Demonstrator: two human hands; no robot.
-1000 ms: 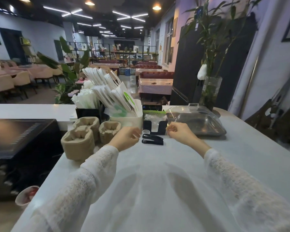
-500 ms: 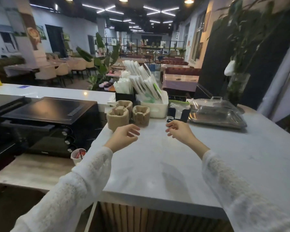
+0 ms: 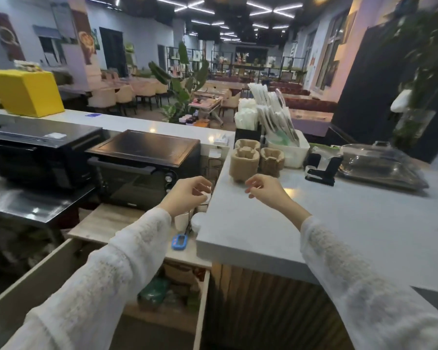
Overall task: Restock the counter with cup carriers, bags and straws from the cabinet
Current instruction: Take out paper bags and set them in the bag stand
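Reaching back toward the cabinet (image 3: pixel 162 294) below, we should lower both hands into its open front and take one kind of stock at a time. Our left hand (image 3: pixel 187 195) and right hand (image 3: pixel 266 190) hang loosely curled, each grip holding nothing. Cup carriers (image 3: pixel 256 160), straws (image 3: pixel 245 114) and bags (image 3: pixel 276 114) stand on the worktop (image 3: pixel 314 223). No writing reads clearly.
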